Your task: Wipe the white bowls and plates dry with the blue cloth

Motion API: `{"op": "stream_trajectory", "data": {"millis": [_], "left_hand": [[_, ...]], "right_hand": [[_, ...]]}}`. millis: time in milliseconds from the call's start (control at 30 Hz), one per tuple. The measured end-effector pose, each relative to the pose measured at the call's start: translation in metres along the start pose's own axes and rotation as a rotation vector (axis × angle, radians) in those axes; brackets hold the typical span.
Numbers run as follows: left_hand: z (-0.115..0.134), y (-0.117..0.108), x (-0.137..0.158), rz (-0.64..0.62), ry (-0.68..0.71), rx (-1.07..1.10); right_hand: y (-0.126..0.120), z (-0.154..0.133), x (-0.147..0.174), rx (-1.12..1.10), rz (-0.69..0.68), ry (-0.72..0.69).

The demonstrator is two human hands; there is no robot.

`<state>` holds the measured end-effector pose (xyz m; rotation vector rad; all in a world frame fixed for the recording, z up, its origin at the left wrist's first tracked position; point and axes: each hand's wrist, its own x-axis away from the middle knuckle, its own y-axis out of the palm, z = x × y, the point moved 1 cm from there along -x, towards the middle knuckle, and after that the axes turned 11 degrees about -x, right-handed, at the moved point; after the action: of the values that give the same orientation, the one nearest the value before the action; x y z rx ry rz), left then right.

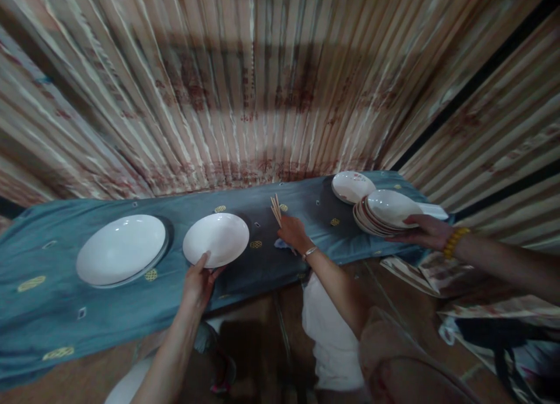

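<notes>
My left hand [201, 282] grips the near rim of a round white plate [217, 237], thumb on top and fingers underneath. That plate is over the middle-left of the cloth-covered table; whether it touches the cloth is hard to tell. On the far right, my right hand [422, 232], with a yellow bead bracelet at the wrist, is closed on the edge of a stack of plates [391, 208]. The top plate is tilted slightly over the ones below. Behind the stack lies another white plate [352, 186] with a red floral pattern.
A pair of larger stacked white plates [122, 249] rests at the left on the blue-green tablecloth [236, 287]. Between my arms, another person's hand [294, 232] holds several chopsticks [275, 210]. Pleated curtains [249, 100] hang behind the table. A dark bag [499, 334] is at lower right.
</notes>
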<state>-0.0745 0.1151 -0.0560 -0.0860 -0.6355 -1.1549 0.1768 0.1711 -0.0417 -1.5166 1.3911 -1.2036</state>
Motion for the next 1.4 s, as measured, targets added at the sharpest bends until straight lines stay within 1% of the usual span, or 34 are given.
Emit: {"op": "stream_trajectory", "data": {"millis": [133, 367, 533, 800, 1000, 1067, 1233, 1400], "left_hand": [[0.0, 0.004, 0.0, -0.004, 0.003, -0.016], [-0.001, 0.011, 0.0, -0.022, 0.005, -0.02], [-0.004, 0.012, -0.001, -0.036, 0.013, -0.046], [-0.006, 0.014, -0.004, -0.068, 0.0, -0.056], [-0.012, 0.016, -0.007, -0.105, -0.016, -0.041], [-0.014, 0.018, -0.009, -0.115, -0.021, -0.03], [-0.014, 0.024, -0.009, -0.117, -0.043, -0.011], [-0.016, 0.031, -0.01, -0.139, -0.073, -0.018]], "right_hand": [[-0.005, 0.013, 0.001, -0.025, 0.0, 0.062], [-0.002, 0.007, -0.006, -0.074, 0.008, 0.042], [-0.006, 0.008, -0.011, -0.083, 0.027, 0.084], [-0.009, 0.013, -0.001, -0.097, 0.026, 0.08], [-0.005, 0.016, 0.002, -0.139, 0.04, 0.067], [-0.004, 0.019, 0.002, -0.157, 0.05, 0.066], [-0.002, 0.03, 0.0, -0.214, 0.081, 0.115], [-0.005, 0.044, 0.002, -0.349, 0.12, 0.153]]}}
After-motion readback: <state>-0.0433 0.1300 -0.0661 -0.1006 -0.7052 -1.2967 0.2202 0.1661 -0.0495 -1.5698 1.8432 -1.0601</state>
